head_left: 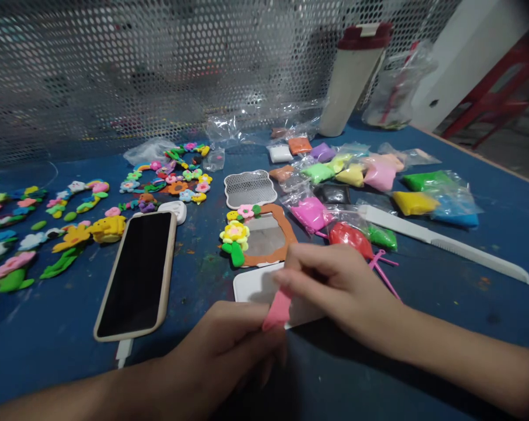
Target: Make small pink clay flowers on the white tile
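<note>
Both hands pinch one piece of pink clay [278, 309] above the table's front part. My left hand [233, 345] is closed on its lower end, and my right hand [334, 280] grips the upper end between thumb and fingers. Beneath them lies a white rectangular board [251, 285], partly hidden by the hands. Just behind it is a mirror frame [286, 225] edged in brown clay, with yellow and pink flowers and green leaves on its left side. Farther back sits a plain mirror with a white wavy rim [250, 188].
A phone [137, 275] with a cable lies left, beside many clay decorations [75, 234]. Bagged clay [352, 175], a white comb-like knife [443, 242] and pink tools [387, 275] lie right. A tumbler [354, 82] stands at the back against a perforated metal panel [159, 70].
</note>
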{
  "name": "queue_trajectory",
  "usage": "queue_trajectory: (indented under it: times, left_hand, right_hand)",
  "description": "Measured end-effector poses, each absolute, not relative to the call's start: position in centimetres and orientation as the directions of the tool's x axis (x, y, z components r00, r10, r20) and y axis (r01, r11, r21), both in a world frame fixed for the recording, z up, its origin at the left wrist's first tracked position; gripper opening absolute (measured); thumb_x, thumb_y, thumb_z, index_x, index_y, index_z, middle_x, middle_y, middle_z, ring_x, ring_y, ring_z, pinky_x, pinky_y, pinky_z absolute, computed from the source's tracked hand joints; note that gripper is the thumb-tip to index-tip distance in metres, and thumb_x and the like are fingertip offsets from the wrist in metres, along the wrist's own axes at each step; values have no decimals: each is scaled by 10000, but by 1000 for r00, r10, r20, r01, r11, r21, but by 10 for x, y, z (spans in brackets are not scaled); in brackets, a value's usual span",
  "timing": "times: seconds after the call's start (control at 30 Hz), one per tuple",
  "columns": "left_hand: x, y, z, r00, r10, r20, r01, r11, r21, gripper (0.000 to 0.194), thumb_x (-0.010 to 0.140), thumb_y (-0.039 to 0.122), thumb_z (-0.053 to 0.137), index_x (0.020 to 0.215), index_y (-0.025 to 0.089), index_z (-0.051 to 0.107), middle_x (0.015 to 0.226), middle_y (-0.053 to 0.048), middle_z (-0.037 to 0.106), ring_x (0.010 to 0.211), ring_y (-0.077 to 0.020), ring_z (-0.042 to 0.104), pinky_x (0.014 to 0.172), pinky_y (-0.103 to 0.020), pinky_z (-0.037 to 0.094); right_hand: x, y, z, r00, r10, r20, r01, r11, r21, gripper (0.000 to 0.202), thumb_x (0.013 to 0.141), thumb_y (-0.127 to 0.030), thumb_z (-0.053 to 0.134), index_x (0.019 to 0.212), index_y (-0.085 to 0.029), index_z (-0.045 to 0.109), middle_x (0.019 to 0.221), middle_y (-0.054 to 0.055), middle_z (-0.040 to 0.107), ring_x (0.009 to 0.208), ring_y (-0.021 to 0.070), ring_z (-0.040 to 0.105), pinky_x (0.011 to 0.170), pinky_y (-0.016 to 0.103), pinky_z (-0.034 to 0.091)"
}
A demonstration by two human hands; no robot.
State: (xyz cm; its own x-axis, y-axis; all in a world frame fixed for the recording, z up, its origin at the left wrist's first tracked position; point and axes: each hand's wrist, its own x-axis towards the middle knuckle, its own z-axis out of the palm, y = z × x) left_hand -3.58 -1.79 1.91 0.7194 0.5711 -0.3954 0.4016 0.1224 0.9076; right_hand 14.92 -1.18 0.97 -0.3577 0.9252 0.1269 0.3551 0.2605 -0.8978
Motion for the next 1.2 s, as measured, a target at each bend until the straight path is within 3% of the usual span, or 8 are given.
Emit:
queue_trajectory:
  times: [0.17, 0.27, 0.37, 0.57, 0.8, 0.9, 1.03, 1.2]
  left_hand:
    - [-38, -20, 1, 689, 627, -365, 318, 190, 929, 315, 925, 396, 407, 722, 177, 507, 592, 43, 457, 512, -87, 398, 472, -183, 312]
    - [-37, -20, -4, 678, 676, -287, 251, 154, 956, 133, 806, 282, 634, 820, 192, 537, 694, 45, 507, 598, -90, 442, 533, -162, 360]
    - [-37, -21, -5, 685, 678, -268, 288, 86, 954, 110, 832, 280, 594, 798, 178, 574, 711, 27, 537, 609, -92, 459, 536, -158, 369]
    - [-38, -23, -4, 692, 606, -392, 446, 68, 893, 440, 916, 415, 388, 661, 145, 625, 528, 5, 561, 407, -70, 399, 409, -168, 308]
    - [-36, -19, 4, 717, 598, -360, 416, 48, 908, 399, 924, 352, 391, 660, 141, 604, 542, -1, 589, 475, -76, 467, 445, -150, 328]
    - [-37, -19, 2, 704, 603, -375, 365, 145, 920, 203, 870, 303, 523, 765, 157, 617, 617, 24, 596, 483, -65, 441, 444, -145, 322]
    - [-37, -20, -3, 701, 626, -342, 303, 173, 937, 128, 766, 258, 670, 852, 174, 626, 712, 33, 589, 584, -79, 468, 517, -149, 368]
    - [-40, -23, -7, 701, 590, -401, 429, 101, 898, 420, 938, 396, 377, 781, 146, 676, 597, 18, 521, 521, -82, 448, 487, -173, 344]
  right_hand:
    - [153, -11, 10, -123, 934, 334, 427, 354, -832, 255, 888, -290, 526, 668, -201, 431, 572, -62, 410, 501, 84, 366, 447, 191, 283]
    - [152, -14, 9, -302, 863, 404, 429, 502, -751, 254, 830, -388, 602, 771, -202, 440, 657, -41, 466, 553, 100, 409, 495, 203, 337]
    - [148, -16, 5, -504, 789, 351, 449, 587, -674, 289, 850, -445, 561, 782, -185, 454, 702, -15, 500, 584, 111, 427, 505, 218, 325]
    - [144, -16, 1, -632, 667, 394, 436, 727, -531, 347, 964, -318, 366, 674, -171, 487, 635, -13, 487, 587, 115, 420, 522, 248, 276]
    - [152, -9, 11, -216, 917, 336, 544, 399, -739, 337, 910, -258, 494, 586, -188, 431, 535, -55, 415, 495, 86, 392, 462, 214, 270]
    - [154, -10, 12, -106, 925, 365, 521, 364, -772, 258, 901, -282, 495, 661, -200, 447, 571, -48, 453, 512, 97, 406, 472, 217, 296]
    - [151, -15, 9, -400, 830, 389, 481, 552, -682, 226, 839, -368, 570, 757, -189, 459, 696, -13, 510, 599, 118, 434, 521, 232, 318]
    - [145, -16, 5, -626, 714, 314, 416, 646, -640, 234, 911, -280, 492, 708, -185, 424, 681, -28, 469, 614, 107, 410, 537, 230, 281]
